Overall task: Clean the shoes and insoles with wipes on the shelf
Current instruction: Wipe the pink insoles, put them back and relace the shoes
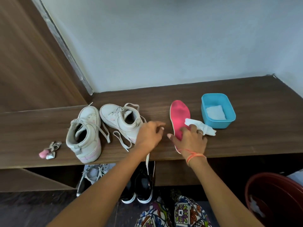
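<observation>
Landmark: the pink insole (179, 118); all places below are given from it.
Insole position: it lies flat on the shelf (246, 141), toe toward the wall and heel at the front edge. The heel end is partly under the right hand.
Insole handling: judged light, thin and flexible, probably foam. It is likely to slide or buckle under a wiping stroke, so one end should be pinned down.
Insole hold point: pin the heel flat, or pinch the edge at the arch. If lifted by the toe alone it would probably flop.
Right hand (191, 140): it is over the heel half of the insole, with fingers curled and pinching the white wipe (205, 127).
Wipe: soft, limp and crumpled. It trails off the insole's right edge toward the tub and is best bunched into a pad.
Left hand (149, 135): it is just left of the insole, above the shelf. The fingers are loosely curled and nothing is seen in them. The hand is slightly blurred.
Blue tub (218, 124): it is just right of the insole's toe half, with folded wipes inside.
White high-top sneakers (121, 118): a pair left of the insole, beyond the left hand, with laces loose. They are judged stiffer and heavier, so grip them at the heel collar.
Second insole: not seen.
Red basin (275, 194): below the shelf, right of the insole.
</observation>
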